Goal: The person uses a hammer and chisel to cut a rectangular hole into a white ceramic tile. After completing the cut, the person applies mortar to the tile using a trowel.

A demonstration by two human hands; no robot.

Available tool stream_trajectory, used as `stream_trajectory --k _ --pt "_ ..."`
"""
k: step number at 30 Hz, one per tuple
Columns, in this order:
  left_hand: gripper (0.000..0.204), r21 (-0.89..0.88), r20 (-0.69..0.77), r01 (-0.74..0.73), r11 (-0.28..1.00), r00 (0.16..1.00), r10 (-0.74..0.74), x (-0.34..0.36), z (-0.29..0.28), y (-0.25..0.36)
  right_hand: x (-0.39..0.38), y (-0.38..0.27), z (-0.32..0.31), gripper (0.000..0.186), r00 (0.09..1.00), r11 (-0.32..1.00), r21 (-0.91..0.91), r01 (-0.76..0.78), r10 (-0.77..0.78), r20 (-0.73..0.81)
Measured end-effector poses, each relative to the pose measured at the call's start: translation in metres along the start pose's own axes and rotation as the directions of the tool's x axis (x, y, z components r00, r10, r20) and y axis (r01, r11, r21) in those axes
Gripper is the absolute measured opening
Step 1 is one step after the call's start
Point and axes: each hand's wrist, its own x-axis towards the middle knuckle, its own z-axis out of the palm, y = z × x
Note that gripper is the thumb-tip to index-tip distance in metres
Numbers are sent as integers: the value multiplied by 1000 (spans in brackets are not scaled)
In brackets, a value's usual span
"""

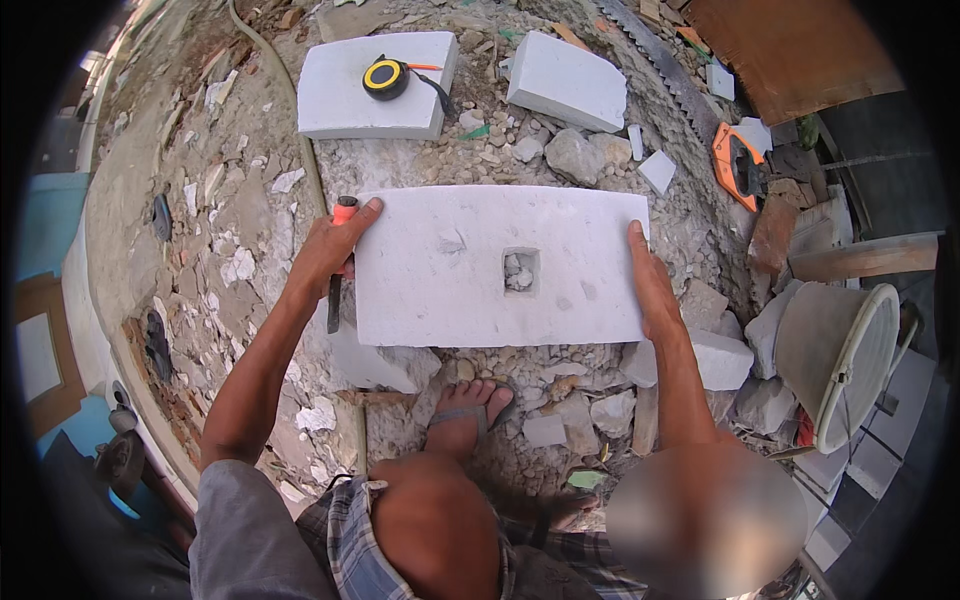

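A white lightweight block lies across the middle, propped on broken pieces, with a small square recess holding white crumbs. My left hand grips the block's left end and also holds a chisel with an orange-red, black-capped handle, its dark blade pointing toward me. My right hand is closed round the block's right end, fingertips along the side. My sandalled foot rests on the rubble just below the block.
Two white blocks lie beyond, the left carrying a yellow-and-black tape measure. An orange-handled saw rests at right, near a pale bucket and broken bricks. A hose runs across rubble. A brown board is upper right.
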Motion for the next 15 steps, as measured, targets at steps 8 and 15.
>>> stream_trajectory --k 8,15 --pt "52 -216 120 71 974 992 -46 -71 2 26 -116 -5 -48 96 997 993 93 -73 69 38" --pt "49 -372 13 -88 924 995 100 -62 10 41 -124 21 -54 92 969 967 187 174 -134 -207"
